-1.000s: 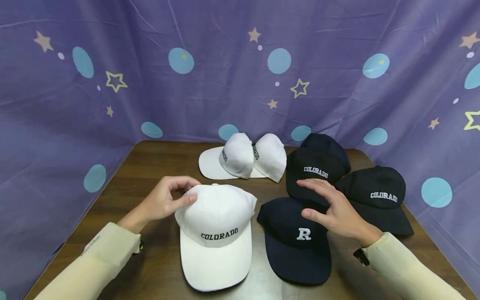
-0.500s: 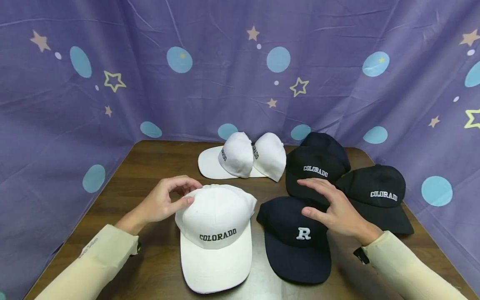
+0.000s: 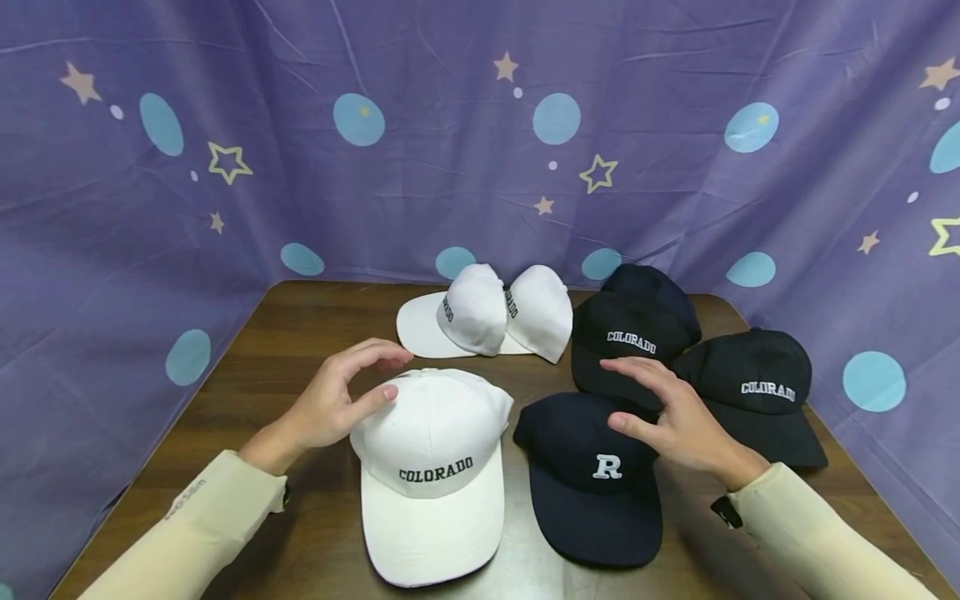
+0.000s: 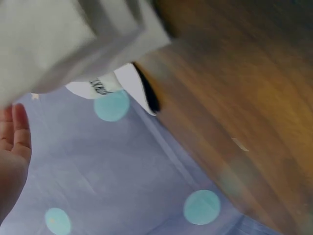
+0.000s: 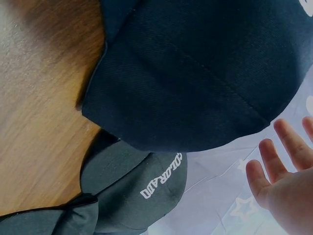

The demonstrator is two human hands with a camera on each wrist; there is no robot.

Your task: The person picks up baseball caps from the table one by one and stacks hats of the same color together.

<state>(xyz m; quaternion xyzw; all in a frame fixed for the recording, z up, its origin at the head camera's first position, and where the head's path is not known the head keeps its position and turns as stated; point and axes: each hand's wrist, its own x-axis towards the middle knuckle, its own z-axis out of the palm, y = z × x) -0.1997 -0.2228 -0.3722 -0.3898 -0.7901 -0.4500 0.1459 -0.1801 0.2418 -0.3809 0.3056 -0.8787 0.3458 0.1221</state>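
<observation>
A white baseball cap (image 3: 431,425) with black COLORADO lettering rests at the front of the table, brim toward me. My left hand (image 3: 330,400) is at its upper left, fingers spread and loosely bent, thumb by the crown; whether it touches cannot be told. To the right lies a navy baseball cap (image 3: 558,450) with a white R, its brim also facing me. Over its right side hovers my right hand (image 3: 675,421), thumb and fingers apart, holding nothing. In the right wrist view, the navy cap (image 5: 195,83) fills the top, with the right hand's fingers (image 5: 274,161) beside it.
Two white caps (image 3: 476,321) overlap at the back, brims to the left. Back right, a black COLORADO cap (image 3: 630,321) overlaps a dark cap (image 3: 652,283); another black cap (image 3: 765,371) lies at the right edge. A purple curtain (image 3: 450,192) hangs behind the brown table (image 3: 300,517).
My left hand's fingers have lifted and straightened away from the white cap's crown. The right hand has barely moved. Both front caps stay in place, the white one having tipped slightly forward earlier.
</observation>
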